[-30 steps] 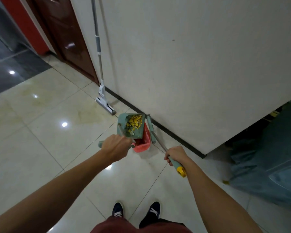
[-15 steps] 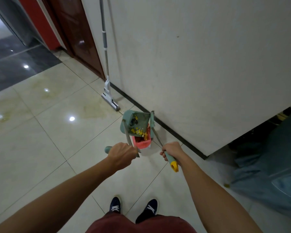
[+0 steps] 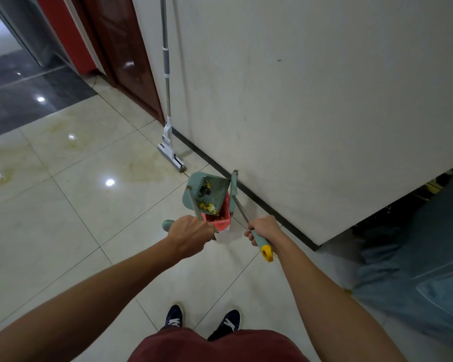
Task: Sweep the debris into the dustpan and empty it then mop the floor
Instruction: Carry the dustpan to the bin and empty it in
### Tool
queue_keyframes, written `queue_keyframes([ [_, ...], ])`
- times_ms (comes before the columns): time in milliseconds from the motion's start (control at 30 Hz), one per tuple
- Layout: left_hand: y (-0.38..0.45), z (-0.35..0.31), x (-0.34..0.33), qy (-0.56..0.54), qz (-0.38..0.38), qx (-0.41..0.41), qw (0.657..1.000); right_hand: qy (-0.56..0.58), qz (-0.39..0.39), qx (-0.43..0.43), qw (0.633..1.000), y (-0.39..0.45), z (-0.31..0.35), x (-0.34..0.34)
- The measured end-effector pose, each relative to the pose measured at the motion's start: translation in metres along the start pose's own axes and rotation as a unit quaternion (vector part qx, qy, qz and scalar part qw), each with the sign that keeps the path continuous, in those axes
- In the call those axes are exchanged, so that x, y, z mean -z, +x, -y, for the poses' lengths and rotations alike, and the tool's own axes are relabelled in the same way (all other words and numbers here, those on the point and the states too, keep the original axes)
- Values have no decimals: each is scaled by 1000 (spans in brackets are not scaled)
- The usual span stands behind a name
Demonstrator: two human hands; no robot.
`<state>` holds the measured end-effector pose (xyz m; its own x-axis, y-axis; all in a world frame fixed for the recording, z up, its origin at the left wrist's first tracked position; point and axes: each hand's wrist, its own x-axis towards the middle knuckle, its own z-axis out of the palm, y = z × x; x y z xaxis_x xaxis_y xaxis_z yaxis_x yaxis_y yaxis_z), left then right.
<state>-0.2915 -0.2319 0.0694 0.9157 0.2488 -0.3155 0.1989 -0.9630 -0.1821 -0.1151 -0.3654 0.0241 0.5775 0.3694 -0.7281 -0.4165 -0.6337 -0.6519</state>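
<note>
My left hand (image 3: 190, 235) grips the long handle of a green dustpan (image 3: 209, 190), which is tipped over a small red bin (image 3: 221, 222) on the floor. Yellow debris (image 3: 207, 206) lies at the pan's lower lip, some of it inside the bin. My right hand (image 3: 263, 228) holds the broom (image 3: 234, 189) by its green handle with a yellow end cap; the broom head stands next to the bin, by the wall. A grey flat mop (image 3: 171, 155) leans against the white wall further back.
The white wall (image 3: 311, 100) with a dark skirting runs close on the right. A blue-grey bag or cloth (image 3: 416, 257) lies at the right past the wall's corner. A dark wooden door (image 3: 123, 56) is at the back. Stained cream floor tiles (image 3: 71, 205) spread left.
The dustpan has tipped steeper over the red bin, and most of the yellow debris has slid out of it. Both hands shifted slightly.
</note>
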Motion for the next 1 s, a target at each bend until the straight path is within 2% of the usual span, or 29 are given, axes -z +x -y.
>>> queue_keyframes([
  [400, -4, -10, 17, 18, 10, -21, 1000, -9, 0, 24, 1000, -14, -3, -3],
  [567, 0, -10, 27, 72, 11, -73, 995, -9, 1, 22, 1000, -17, -5, 7],
  [733, -7, -27, 3, 112, 24, -136, 984, -26, -4, 26, 999, -20, -10, 9],
  [1000, -6, -28, 11, 135, 50, -162, 976, -19, -2, 3, 1000, -26, -23, 14],
])
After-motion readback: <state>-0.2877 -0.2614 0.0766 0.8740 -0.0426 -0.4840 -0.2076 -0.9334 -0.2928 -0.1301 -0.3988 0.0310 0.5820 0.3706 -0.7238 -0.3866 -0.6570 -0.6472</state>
